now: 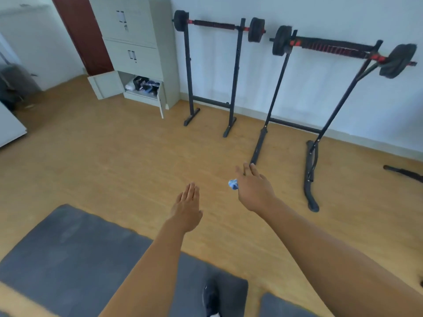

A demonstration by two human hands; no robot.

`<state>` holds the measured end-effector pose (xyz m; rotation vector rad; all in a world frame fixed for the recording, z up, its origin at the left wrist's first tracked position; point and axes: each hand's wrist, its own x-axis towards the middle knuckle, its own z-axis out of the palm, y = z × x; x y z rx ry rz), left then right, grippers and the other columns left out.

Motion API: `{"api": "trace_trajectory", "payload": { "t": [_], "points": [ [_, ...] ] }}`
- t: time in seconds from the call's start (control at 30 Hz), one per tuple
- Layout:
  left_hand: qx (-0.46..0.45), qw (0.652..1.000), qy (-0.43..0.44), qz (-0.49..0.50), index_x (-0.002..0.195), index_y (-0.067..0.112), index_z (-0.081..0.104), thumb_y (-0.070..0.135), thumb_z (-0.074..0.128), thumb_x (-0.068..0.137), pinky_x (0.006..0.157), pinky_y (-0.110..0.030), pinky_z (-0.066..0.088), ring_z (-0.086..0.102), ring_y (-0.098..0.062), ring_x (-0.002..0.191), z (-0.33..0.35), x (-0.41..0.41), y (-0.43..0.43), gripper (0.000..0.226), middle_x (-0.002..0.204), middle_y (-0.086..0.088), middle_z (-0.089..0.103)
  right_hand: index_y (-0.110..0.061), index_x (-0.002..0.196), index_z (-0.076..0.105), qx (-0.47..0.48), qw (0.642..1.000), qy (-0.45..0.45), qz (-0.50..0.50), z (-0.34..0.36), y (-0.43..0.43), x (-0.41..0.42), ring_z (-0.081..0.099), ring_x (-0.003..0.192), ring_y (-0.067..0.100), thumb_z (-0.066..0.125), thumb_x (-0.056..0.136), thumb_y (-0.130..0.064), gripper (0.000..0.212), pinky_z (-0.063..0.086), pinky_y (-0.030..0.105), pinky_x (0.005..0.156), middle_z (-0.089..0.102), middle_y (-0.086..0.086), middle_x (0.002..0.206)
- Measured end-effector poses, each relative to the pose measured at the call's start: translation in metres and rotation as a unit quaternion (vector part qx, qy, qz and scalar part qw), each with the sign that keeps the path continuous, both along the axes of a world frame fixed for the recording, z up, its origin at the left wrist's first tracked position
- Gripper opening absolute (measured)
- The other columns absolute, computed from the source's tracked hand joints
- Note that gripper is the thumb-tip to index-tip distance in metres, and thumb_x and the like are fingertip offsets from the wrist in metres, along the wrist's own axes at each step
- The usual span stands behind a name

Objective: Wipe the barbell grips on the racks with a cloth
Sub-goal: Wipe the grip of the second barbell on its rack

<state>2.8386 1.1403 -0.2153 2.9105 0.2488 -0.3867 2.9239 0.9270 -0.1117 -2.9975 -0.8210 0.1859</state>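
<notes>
Mat (68, 248): grey, on the wood floor at 7 o'clock.
Cabinet (128, 30): at 11 o'clock, lowest door open; door labels too blurred to read.
Left hand (187, 209): near centre, grip apart, fingers straight and together, holding nothing.
Left barbell (214, 25): at 12 o'clock, on its rack (235, 76) by the wall; black-and-red padded bar.
Cloth (233, 184): blue-white wad at the thumb side of the right hand.
Right hand (254, 191): just right of centre, grip clamped on the cloth, fingers stretched forward.
Right barbell (332, 48): at 2 o'clock, on the nearer rack (277, 88), well apart from both hands.
</notes>
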Motion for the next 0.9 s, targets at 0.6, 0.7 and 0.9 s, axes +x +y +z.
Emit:
{"api": "trace_trajectory", "payload": {
  "t": [0.6, 0.7, 0.9],
  "points": [
    [0.016, 0.997, -0.066, -0.045, 0.164, 0.005, -0.013, 0.036, 0.049, 0.109, 0.131, -0.041, 0.004, -0.015, -0.024, 0.161, 0.06, 0.623, 0.246, 0.088, 0.172, -0.01, -0.023, -0.009, 0.146, 0.041, 0.012, 0.999, 0.004, -0.035, 0.001, 0.225, 0.623, 0.029, 0.149, 0.038, 0.045, 0.099, -0.01, 0.048, 0.043, 0.048, 0.106, 0.031, 0.019, 0.161],
    [0.008, 0.997, -0.074, -0.021, 0.164, 0.006, -0.013, 0.038, 0.048, 0.109, 0.131, -0.041, 0.005, -0.016, -0.022, 0.16, 0.067, 0.695, 0.305, 0.088, 0.172, -0.009, -0.025, -0.012, 0.13, 0.05, 0.034, 0.999, 0.01, -0.016, -0.001, 0.286, 0.71, 0.049, 0.124, 0.033, 0.048, 0.1, -0.016, 0.03, 0.048, 0.043, 0.092, 0.053, 0.013, 0.134],
    [0.028, 0.994, -0.095, 0.044, 0.164, 0.006, -0.012, 0.04, 0.049, 0.108, 0.13, -0.041, 0.013, -0.007, -0.024, 0.162, 0.053, 0.827, 0.453, 0.09, 0.173, -0.01, -0.02, -0.016, 0.128, 0.047, 0.067, 0.994, 0.024, 0.08, 0.024, 0.442, 0.859, 0.054, 0.106, 0.027, 0.044, 0.106, -0.028, 0.025, 0.041, 0.036, 0.074, 0.06, 0.007, 0.117]
  ]
}}
